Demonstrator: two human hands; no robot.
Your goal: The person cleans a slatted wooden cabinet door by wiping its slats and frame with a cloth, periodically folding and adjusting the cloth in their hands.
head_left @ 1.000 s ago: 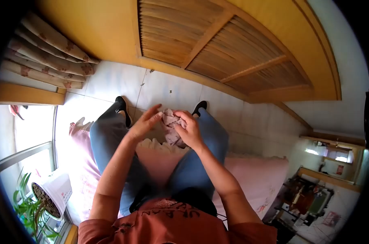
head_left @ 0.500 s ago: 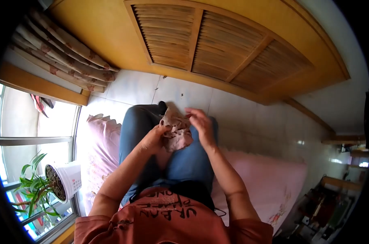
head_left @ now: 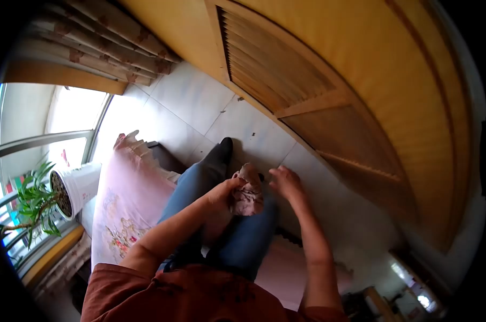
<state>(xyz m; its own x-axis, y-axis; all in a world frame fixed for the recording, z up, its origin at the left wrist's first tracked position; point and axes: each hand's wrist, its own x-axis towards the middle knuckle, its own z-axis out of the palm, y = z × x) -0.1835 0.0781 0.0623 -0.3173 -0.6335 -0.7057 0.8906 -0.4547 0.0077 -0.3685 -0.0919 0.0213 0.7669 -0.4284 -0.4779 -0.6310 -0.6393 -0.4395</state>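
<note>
In my left hand [head_left: 222,194] is a crumpled pinkish-brown cloth [head_left: 247,199], gripped at its left side above my knees. Its folds hide part of my fingers. My right hand [head_left: 287,183] hangs just to the right of the cloth, apart from it. The fingers of that hand are bent together towards the thumb and slightly blurred; anything between them is too small to make out. Below the cloth are my legs in blue jeans [head_left: 244,242].
I sit on a pink embroidered cover [head_left: 130,201]. A potted plant in a white pot [head_left: 82,183] stands by the window at left. Ahead, a yellow wooden cabinet with louvred doors [head_left: 275,64] borders the tiled floor [head_left: 184,102]. A patterned curtain [head_left: 109,37] hangs at upper left.
My view has turned to the right. My right hand has moved away from the cloth, and its fingers look more bent. The cloth stays in my left hand.
</note>
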